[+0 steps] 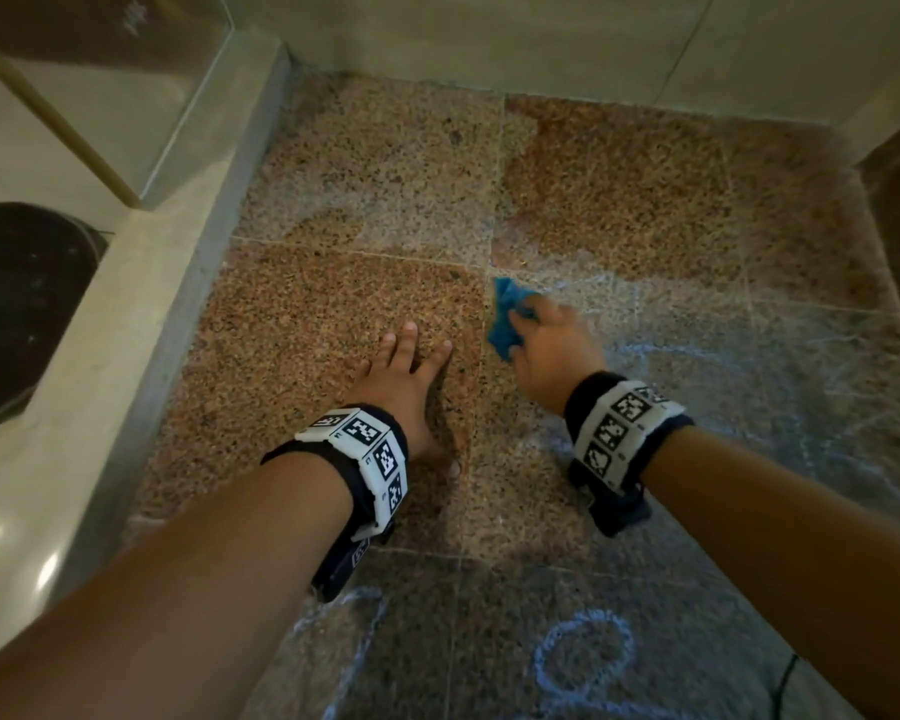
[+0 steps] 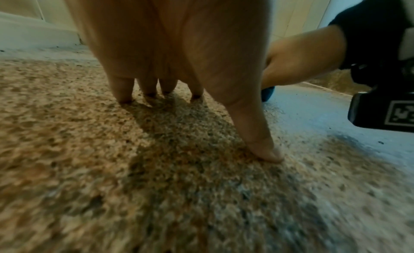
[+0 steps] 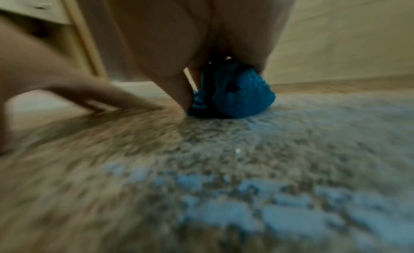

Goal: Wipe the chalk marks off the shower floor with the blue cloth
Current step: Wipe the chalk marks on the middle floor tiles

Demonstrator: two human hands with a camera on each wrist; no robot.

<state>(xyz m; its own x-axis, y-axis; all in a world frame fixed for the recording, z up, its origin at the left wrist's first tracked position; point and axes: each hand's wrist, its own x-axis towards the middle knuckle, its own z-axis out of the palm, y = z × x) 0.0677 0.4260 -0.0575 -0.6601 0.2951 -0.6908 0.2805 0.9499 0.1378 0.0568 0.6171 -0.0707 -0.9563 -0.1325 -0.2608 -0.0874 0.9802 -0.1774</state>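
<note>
My right hand (image 1: 552,350) has its fingers curled round the bunched blue cloth (image 1: 506,319), pressing it onto the speckled granite shower floor (image 1: 365,158) right at the junction of the grout lines. The right wrist view shows the cloth (image 3: 237,95) wadded under my palm and touching the stone, with my thumb down beside it.

My left hand (image 1: 404,387) rests just to the left of the cloth, apart from it — fingers straight and slightly spread, tips and thumb planted on the tile, as the left wrist view confirms (image 2: 170,49).

Pale chalk marks (image 1: 697,324) smear the tiles to the right of the cloth, and a drawn chalk loop (image 1: 585,662) sits on the near tile between my forearms. A raised stone curb (image 1: 126,345) borders the floor on the left, with a glass panel (image 1: 126,96) above it.
</note>
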